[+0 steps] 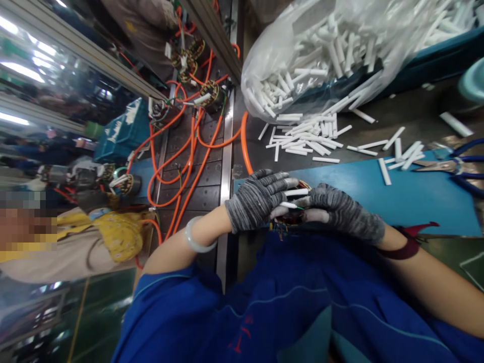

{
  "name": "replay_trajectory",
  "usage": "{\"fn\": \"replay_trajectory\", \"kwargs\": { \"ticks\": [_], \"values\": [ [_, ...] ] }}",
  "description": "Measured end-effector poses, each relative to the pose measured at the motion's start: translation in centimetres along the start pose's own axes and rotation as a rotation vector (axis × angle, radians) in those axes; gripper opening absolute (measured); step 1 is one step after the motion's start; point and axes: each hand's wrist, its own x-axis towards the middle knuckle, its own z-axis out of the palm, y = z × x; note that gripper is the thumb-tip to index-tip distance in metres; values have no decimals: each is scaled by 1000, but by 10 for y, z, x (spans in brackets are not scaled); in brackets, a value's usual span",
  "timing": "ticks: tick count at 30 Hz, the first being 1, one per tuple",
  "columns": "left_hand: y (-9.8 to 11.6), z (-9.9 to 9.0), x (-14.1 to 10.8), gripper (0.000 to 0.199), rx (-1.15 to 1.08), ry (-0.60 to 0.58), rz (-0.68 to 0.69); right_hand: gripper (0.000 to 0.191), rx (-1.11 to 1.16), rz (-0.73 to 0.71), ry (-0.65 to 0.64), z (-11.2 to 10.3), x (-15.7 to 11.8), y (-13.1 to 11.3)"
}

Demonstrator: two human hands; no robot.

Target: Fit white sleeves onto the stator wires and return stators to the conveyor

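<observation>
Wire-wound part (293, 218) is half-hiding between your gripping, knit-gloved left hand (255, 198) and right hand (344, 212). Slim white tubes (315, 136) are lying beyond.

The person (264, 292) is wearing grey-striped knit gloves (251, 201) with paler fingertips (317, 216) and a blue garment (212, 327) that is showing light-blue piping (289, 292) and red marks (237, 346), perhaps lettering. A pale bangle (190, 238) is circling the left forearm (210, 228), a maroon band (406, 250) the right wrist (387, 237).

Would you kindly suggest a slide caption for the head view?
Gloved left hand and gloved right hand at a wired part, with loose white tubes scattered beyond.
</observation>
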Motion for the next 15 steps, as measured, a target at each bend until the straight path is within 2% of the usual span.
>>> {"fn": "replay_trajectory", "kwargs": {
  "ticks": [2, 5, 9, 11, 15],
  "values": [
    [1, 2, 0, 41, -55, 48, 3, 35, 24, 52, -26, 1, 3, -5],
    [2, 2, 0, 39, -123, 92, 15, 33, 89, 129, 15, 5, 3, -9],
    [4, 0, 2, 39, -134, 78, 10, 36, 109, 167, 70, 9, -1, -10],
    [4, 0, 3, 39, -105, 56, 25, 40, 15, 146, 102, 12, -2, -8],
    [6, -1, 6, 42, -10, 26, 9, 48, -344, 82, 197, 22, -2, -2]
  ]
}}
